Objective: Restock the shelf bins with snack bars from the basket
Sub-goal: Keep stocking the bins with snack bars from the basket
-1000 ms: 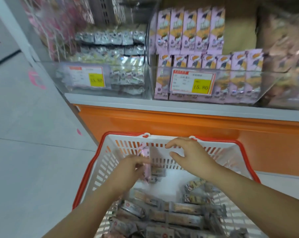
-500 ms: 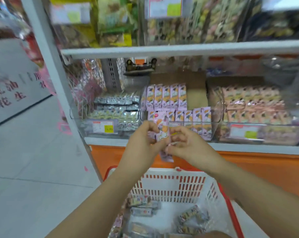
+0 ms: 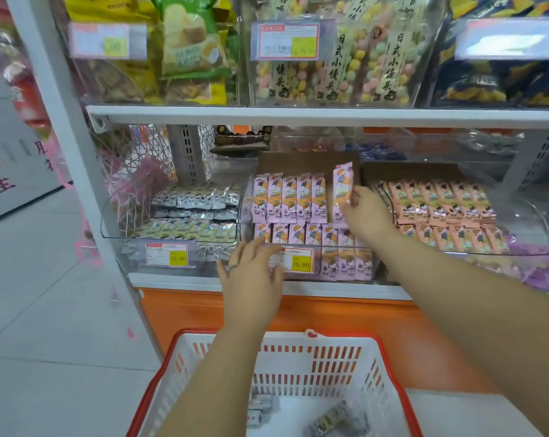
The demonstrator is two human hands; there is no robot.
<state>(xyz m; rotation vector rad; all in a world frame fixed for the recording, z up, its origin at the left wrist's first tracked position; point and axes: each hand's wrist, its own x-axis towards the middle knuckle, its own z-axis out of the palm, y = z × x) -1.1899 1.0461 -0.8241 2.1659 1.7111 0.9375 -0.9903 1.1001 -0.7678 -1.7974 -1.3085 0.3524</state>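
Right hand (image 3: 366, 212) pinches a pink snack bar (image 3: 342, 187) upright over the middle bin (image 3: 308, 247), placing it; left hand (image 3: 251, 272) hovers open-fingered. Next, seat it beside the back row.

Pink bar (image 3: 342, 188) with orange print, peach bars (image 3: 440, 200), silver-grey bars (image 3: 197, 197), white slotted basket (image 3: 311, 357) with red rim, orange shelf base (image 3: 345, 313), yellow price tag (image 3: 301, 264), pastel pink, yellow and green sweets (image 3: 304, 80), grey floor (image 3: 46, 326)
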